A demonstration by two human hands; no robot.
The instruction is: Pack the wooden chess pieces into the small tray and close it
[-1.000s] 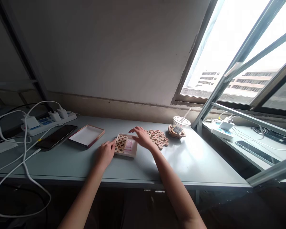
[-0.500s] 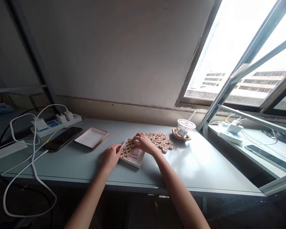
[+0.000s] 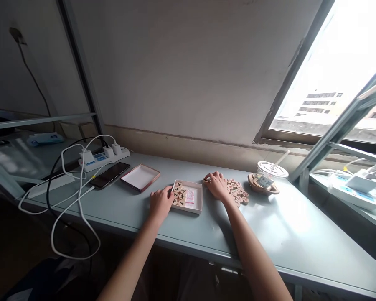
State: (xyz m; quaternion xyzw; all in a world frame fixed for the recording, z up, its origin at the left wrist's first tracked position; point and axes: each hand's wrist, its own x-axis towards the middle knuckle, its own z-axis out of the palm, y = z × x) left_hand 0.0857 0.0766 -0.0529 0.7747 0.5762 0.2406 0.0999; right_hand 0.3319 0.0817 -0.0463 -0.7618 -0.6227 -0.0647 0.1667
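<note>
A shallow white box (image 3: 198,200) lies on the desk with several round wooden pieces (image 3: 179,195) along its left side and a pink-printed paper (image 3: 190,197) showing on the right. My left hand (image 3: 161,202) grips the box's left edge, thumb near the rim. To the right of the box, my right hand (image 3: 217,184) rests over the left part of a flat group of round wooden pieces with red characters (image 3: 238,192). Its fingers are bent down; a piece shows by the fingertips, but whether it is gripped is hidden.
An open box lid (image 3: 141,177) lies left of the box, beside a dark phone (image 3: 110,175). A power strip (image 3: 105,160) with looping white cables stands at the left. A lidded plastic cup (image 3: 266,175) sits in a wooden holder (image 3: 256,187) at the right.
My right hand has left the box and moved right to the loose pieces. The box now sits straighter, with my left hand still at its left edge. The view has shifted left.
</note>
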